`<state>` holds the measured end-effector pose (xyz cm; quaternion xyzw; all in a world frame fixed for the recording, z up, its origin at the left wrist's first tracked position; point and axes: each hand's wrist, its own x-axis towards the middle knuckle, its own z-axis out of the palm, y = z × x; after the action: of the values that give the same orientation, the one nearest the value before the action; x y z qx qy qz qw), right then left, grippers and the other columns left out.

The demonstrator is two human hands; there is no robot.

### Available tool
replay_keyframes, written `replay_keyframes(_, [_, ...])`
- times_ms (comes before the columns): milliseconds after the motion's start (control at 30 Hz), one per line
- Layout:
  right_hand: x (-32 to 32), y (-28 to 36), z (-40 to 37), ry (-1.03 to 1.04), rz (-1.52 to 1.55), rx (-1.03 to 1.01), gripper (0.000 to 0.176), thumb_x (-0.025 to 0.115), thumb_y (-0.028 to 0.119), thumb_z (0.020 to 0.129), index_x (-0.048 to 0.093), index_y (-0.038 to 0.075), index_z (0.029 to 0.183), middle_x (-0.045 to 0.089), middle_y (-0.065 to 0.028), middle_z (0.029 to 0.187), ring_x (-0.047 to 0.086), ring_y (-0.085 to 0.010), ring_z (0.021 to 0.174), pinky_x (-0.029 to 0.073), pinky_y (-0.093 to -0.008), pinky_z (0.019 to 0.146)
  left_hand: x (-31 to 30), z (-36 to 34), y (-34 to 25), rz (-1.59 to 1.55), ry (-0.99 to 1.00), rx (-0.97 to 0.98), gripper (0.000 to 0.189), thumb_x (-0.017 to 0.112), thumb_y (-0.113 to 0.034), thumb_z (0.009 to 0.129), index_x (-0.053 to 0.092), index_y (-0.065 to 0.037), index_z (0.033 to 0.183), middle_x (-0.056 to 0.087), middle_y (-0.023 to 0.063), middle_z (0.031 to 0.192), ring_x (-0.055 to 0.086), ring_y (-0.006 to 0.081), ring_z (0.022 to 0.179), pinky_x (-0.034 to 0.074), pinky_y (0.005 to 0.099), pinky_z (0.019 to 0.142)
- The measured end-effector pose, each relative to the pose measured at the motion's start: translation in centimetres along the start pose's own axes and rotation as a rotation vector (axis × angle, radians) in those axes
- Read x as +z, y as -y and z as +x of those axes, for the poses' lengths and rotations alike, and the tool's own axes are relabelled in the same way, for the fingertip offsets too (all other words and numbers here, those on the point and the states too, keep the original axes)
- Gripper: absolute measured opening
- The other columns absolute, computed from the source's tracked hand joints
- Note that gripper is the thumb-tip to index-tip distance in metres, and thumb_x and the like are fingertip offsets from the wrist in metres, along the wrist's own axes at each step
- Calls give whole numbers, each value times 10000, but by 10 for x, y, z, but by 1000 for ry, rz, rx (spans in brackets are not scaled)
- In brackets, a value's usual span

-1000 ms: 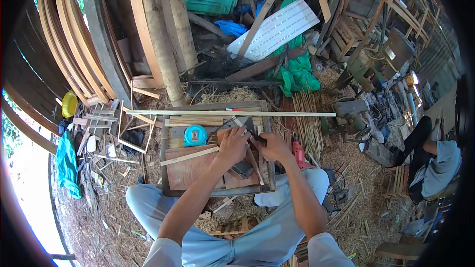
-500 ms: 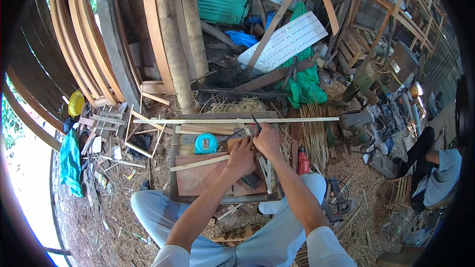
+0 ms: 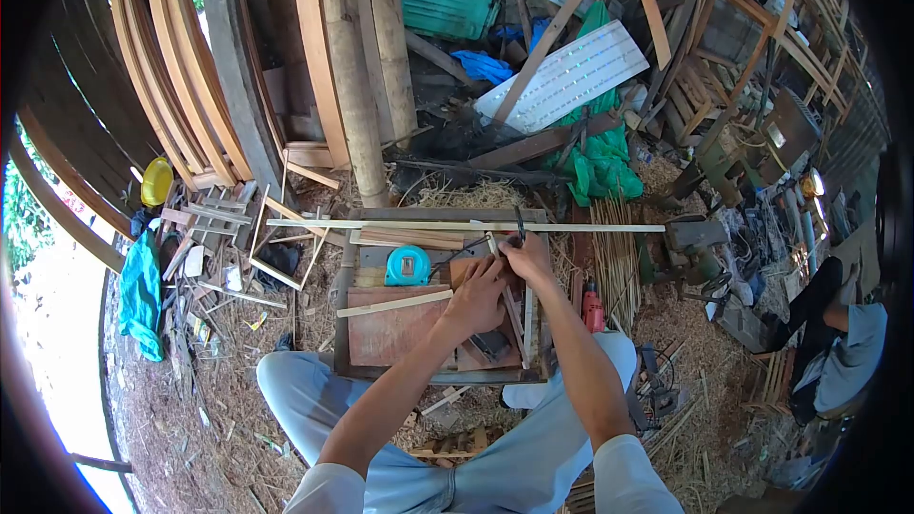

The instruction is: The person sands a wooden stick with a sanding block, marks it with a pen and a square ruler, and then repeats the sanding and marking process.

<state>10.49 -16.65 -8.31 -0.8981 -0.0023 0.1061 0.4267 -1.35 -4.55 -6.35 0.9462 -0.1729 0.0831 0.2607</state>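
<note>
My right hand (image 3: 527, 261) is closed around a slim dark pen (image 3: 520, 220) that points upward; its lower end is hidden by the fingers. Beside it, my left hand (image 3: 475, 303) presses on a brown wood piece (image 3: 461, 271), partly covered by the fingers. A short pale wood strip (image 3: 492, 246) shows close to my right fingers. Across the far side of the low work table (image 3: 344, 355) lies a long pale strip (image 3: 590, 227). A turquoise tape measure (image 3: 407, 266) sits left of my hands, above another pale strip (image 3: 396, 304). A dark tool (image 3: 491, 346) is under my left wrist.
A red power drill (image 3: 592, 308) stands right of the table, near my knee. Thin sticks (image 3: 617, 266) are bundled beyond it, beside a metal machine (image 3: 693, 246). Wood scraps (image 3: 217, 219) lie left. Another person (image 3: 847, 347) sits at far right. Shavings cover the ground.
The whole view has shifted slightly, so things appear farther right. The pen in my right hand stands more upright, and the short pale strip near those fingers shows more clearly. My left hand stays on the wood piece.
</note>
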Motion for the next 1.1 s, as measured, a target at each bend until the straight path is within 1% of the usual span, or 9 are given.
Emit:
replay_keyframes(133, [0,-11,8,24,111,-81,346,763,227,838,652,27,1097,703,-217,1068,670,-386,1028,525,-456,866,-8,-2,-6,48,-34,16,470,672,-116,728,636,-11,1185,475,239,1382,387,419,1380,328,505,1167])
replay_keyframes(200, [-1,-14,13,22,147,-81,279,780,123,843,670,26,1080,716,-108,985,662,-220,879,507,-372,784,-13,-2,-14,62,10,-22,469,717,-166,763,628,-22,1201,460,239,1397,390,424,1379,367,509,1144])
replay_keyframes(233, [-25,13,-4,66,123,-23,263,788,131,842,678,32,1058,703,-81,938,636,-203,854,495,-362,772,-14,0,-16,59,7,-25,469,717,-166,763,628,-22,1201,460,239,1397,390,424,1379,367,509,1144])
replay_keyframes(300, [-29,9,-2,56,179,-48,259,792,132,840,682,32,1052,701,-70,928,634,-195,853,493,-356,769,-14,-1,-19,34,61,-130,482,747,-223,799,615,-24,1218,435,228,1420,386,434,1379,409,513,1115])
replay_keyframes(600, [-74,-3,7,-42,612,-133,175,741,50,860,724,21,1032,691,-17,884,602,-108,785,487,-293,725,-6,-4,-21,95,-32,-138,484,742,-218,827,600,-66,1264,401,198,1425,448,457,1317,492,515,1035])
replay_keyframes(733, [-102,1,0,-53,491,-253,186,734,49,861,731,21,1045,676,-2,868,589,-99,786,477,-275,730,-10,-4,-21,94,-7,-160,478,732,-221,837,599,-65,1268,402,187,1425,453,434,1324,507,514,1018])
replay_keyframes(867, [-141,-22,2,-176,557,-192,198,733,87,869,735,44,1062,661,6,876,599,-113,813,479,-288,743,-2,-4,-15,84,30,-182,486,717,-243,857,596,-80,1299,358,165,1503,414,393,1374,468,512,1057])
replay_keyframes(1000, [-166,-42,-2,-293,719,-176,182,729,126,910,724,43,1072,669,-17,897,613,-110,752,489,-279,656,5,3,-9,123,16,-200,549,699,-322,885,574,-110,1376,277,110,1611,358,367,1421,390,532,1098])
replay_keyframes(1100, [-163,-27,-12,-325,908,53,229,714,179,944,696,54,1134,676,-26,887,643,-121,712,499,-276,570,0,19,-19,226,123,-265,591,683,-365,901,546,-122,1421,258,89,1637,381,354,1399,389,542,1064])
